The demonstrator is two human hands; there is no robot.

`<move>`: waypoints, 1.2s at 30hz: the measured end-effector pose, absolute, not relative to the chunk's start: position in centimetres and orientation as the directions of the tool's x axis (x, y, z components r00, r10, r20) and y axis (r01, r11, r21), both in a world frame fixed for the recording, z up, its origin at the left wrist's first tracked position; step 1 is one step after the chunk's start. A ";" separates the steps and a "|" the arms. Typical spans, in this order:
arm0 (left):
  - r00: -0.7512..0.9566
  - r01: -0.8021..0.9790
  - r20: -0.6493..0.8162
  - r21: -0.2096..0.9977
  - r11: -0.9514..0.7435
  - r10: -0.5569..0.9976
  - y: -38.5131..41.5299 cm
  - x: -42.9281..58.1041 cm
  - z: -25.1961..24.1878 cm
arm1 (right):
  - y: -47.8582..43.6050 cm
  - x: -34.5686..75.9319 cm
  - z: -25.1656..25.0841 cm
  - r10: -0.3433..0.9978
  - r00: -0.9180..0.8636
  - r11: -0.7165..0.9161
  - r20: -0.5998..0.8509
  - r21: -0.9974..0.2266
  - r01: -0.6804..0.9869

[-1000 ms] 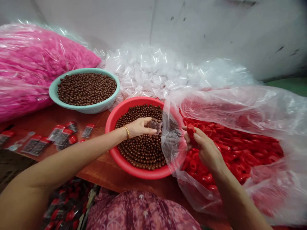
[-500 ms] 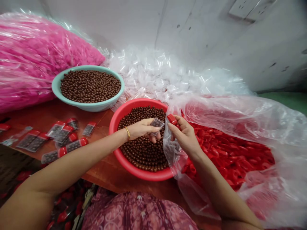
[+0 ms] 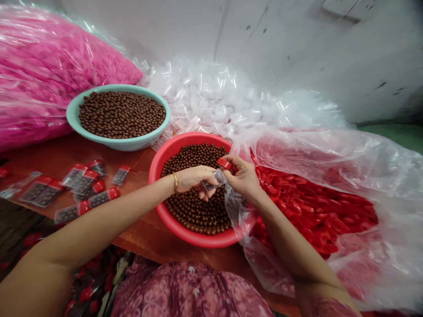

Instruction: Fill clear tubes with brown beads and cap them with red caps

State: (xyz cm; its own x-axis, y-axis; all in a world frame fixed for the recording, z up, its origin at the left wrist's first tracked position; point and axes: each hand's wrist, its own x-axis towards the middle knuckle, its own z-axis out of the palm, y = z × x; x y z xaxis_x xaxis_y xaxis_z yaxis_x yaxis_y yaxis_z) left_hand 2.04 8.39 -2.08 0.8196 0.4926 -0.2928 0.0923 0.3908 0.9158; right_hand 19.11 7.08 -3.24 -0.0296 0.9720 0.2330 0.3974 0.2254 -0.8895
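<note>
Over the red basin (image 3: 158,169) full of small brown balls (image 3: 194,211), my left hand (image 3: 193,180) pinches a small clear bag (image 3: 214,179) that holds a few of the balls. My right hand (image 3: 243,178) meets it from the right and grips a red clip (image 3: 224,163) between thumb and fingers, right at the bag's top edge. Both hands touch the bag. A gold bangle sits on my left wrist.
A teal basin (image 3: 74,115) of brown balls stands at the back left. Filled bags with red clips (image 3: 82,185) lie on the wooden table at left. A large clear sack of red clips (image 3: 324,211) lies right, a pink sack (image 3: 39,79) far left, loose clear bags (image 3: 214,97) behind.
My right hand came out of the sack of clips with one red clip and moved left to the small bag. My left hand stayed over the red basin with the bag.
</note>
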 end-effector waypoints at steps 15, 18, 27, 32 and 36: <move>0.567 0.208 0.058 0.955 -0.211 0.822 7.5 2.6 -3.3 | 4.3 19.3 -2.6 0.962 -0.210 0.264 0.176 -0.802 0.536; 0.565 0.246 0.070 0.937 -0.248 0.822 7.3 2.6 -3.5 | 4.0 19.6 -3.0 0.916 -0.299 0.398 0.266 -0.690 0.605; 0.610 0.388 0.050 0.852 -0.353 0.791 7.2 2.8 -2.9 | 4.1 20.5 -2.1 0.875 -0.360 0.482 0.323 -0.519 0.706; 0.713 0.441 0.032 0.756 -0.483 0.701 7.3 3.1 -2.4 | 5.6 19.1 -1.7 0.950 -0.047 0.302 0.308 -0.874 0.380; 0.759 0.495 0.009 0.642 -0.585 0.652 6.9 3.1 -2.7 | 6.2 16.6 -2.8 0.996 -0.067 0.075 0.066 -0.988 0.133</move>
